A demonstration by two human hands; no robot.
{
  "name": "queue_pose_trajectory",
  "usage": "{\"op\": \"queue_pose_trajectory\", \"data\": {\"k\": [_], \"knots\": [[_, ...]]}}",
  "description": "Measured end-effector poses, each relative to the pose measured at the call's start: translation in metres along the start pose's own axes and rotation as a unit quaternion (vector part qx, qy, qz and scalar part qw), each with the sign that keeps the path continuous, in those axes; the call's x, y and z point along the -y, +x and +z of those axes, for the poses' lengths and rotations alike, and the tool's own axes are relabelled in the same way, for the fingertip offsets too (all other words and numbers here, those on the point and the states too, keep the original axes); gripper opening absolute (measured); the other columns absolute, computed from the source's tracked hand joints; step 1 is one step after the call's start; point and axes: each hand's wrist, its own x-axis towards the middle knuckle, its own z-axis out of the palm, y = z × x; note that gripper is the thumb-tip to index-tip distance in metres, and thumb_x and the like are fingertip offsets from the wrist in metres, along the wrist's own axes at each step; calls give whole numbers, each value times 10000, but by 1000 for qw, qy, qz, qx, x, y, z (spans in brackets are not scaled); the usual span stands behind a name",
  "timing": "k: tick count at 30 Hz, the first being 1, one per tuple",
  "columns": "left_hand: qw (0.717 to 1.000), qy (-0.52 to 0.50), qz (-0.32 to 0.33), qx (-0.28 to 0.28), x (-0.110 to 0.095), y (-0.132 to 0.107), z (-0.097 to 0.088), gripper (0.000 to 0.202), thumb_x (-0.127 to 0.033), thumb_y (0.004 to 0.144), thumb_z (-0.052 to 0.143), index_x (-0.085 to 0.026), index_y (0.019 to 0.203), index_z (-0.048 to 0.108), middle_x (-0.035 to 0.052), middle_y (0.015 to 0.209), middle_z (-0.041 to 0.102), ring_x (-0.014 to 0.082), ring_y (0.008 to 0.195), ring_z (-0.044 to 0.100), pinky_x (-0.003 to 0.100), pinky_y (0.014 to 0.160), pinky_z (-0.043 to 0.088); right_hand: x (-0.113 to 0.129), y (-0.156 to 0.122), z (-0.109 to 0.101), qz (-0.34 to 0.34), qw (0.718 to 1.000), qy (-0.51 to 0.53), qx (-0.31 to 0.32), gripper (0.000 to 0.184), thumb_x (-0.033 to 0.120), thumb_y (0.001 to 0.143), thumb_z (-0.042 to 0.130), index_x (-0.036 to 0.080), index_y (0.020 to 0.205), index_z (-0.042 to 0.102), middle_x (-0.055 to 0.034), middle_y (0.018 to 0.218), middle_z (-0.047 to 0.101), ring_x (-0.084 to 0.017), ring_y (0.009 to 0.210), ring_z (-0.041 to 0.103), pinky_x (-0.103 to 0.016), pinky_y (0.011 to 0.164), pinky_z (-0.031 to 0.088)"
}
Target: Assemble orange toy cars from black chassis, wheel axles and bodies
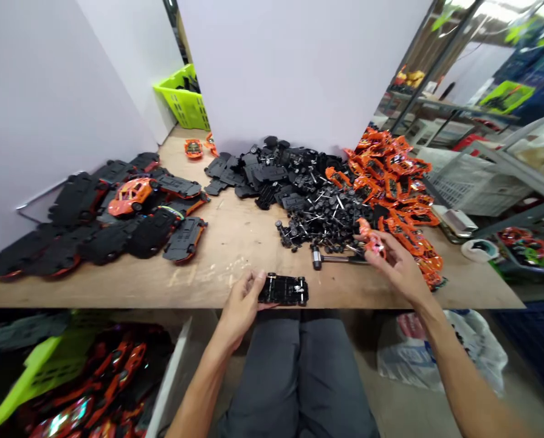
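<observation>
You hold the black toy car chassis with your left hand, just at the near edge of the wooden table. The fingers of this hand curl around the left end of the chassis, so the hand is closed on it and not spread. The long axis of the chassis runs left to right across your body. Of your 2 hands, the left is the nearer one to it, because it is touching the chassis.

Your right hand is farther right and farther from you, above the table. It pinches a small orange toy car body between the fingers, but the exact grip is partly hidden. Just left of this hand, a small hammer lies on the table, with its metal head on the left and its handle pointing toward your right hand.

Beyond the hammer is a heap of black wheels on axles, and to the right of it is a heap of orange car bodies. On the left of the table, cars lie with their black undersides up. At the far end stands a lime green plastic basket.
</observation>
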Motion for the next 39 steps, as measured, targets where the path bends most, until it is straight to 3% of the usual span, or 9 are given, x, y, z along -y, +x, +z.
{"op": "queue_pose_trajectory", "data": {"k": [2, 5, 10, 16, 26, 33, 35, 37, 39], "knots": [[1000, -2, -6, 3, -1, 0, 0, 593, -740, 735, 763, -176, 889, 666, 38, 874, 708, 221, 842, 696, 375, 728, 657, 16, -11, 28, -72, 993, -66, 65, 527, 497, 887, 781, 288, 1347, 632, -93, 1360, 664, -298, 1259, 619, -484, 1122, 483], [999, -16, -26, 10, -3, 0, -1, 633, -787, 783, 685, -171, 926, 666, 85, 910, 762, 249, 812, 742, 412, 738, 656, 35, -23, 75, -163, 972, -74, 151, 564, 454, 892, 790, 259, 1384, 594, -119, 1358, 644, -303, 1258, 621, -475, 1106, 503], [999, -21, -22, 44, -6, -3, 0, 600, -752, 811, 692, -170, 951, 635, 90, 906, 784, 254, 806, 767, 395, 715, 649, 39, -24, 112, -226, 953, -87, 180, 587, 395, 927, 762, 253, 1444, 524, -138, 1349, 647, -312, 1231, 636, -482, 1047, 541], [997, -25, -3, 74, 2, -2, -3, 526, -488, 722, 910, -185, 951, 547, 63, 944, 779, 208, 880, 750, 356, 819, 621, 36, -19, 119, -237, 936, -122, 230, 592, 388, 942, 744, 240, 1461, 503, -140, 1349, 649, -312, 1233, 642, -477, 1029, 564], [1000, 0, -22, -2, 8, 2, -2, 528, -502, 682, 919, -191, 919, 565, 42, 846, 742, 197, 808, 709, 292, 725, 559, 34, -14, 124, -277, 880, -267, 278, 590, 561, 1004, 587, 180, 1446, 502, -188, 1328, 633, -392, 1251, 608, -576, 1037, 533], [999, -31, -29, -12, 5, 3, 2, 592, -494, 611, 958, -198, 885, 524, 17, 801, 732, 168, 735, 689, 287, 715, 561, 38, -15, 129, -293, 882, -278, 244, 622, 567, 1011, 565, 128, 1449, 507, -228, 1328, 635, -403, 1268, 585, -609, 1083, 472], [1000, -25, -12, -5, 3, 0, -1, 564, -461, 635, 955, -194, 906, 538, 25, 822, 748, 176, 753, 705, 300, 738, 579, 42, -15, 119, -285, 894, -248, 239, 744, 657, 957, 598, 141, 1480, 479, -227, 1366, 619, -401, 1293, 567, -627, 1113, 437], [999, -26, 14, 27, 0, -3, -4, 531, -427, 677, 938, -199, 964, 555, 41, 889, 772, 195, 789, 729, 321, 761, 596, 42, -19, 107, -237, 934, -175, 201, 816, 702, 910, 636, 188, 1513, 438, -209, 1443, 573, -387, 1354, 527, -610, 1147, 414], [996, -13, 48, 69, -2, -6, -6, 483, -399, 727, 910, -206, 1034, 591, 59, 991, 785, 217, 871, 747, 331, 798, 602, 36, -27, 99, -146, 975, -65, 155, 657, 623, 957, 639, 244, 1465, 467, -160, 1429, 581, -333, 1333, 558, -520, 1125, 466]]}}
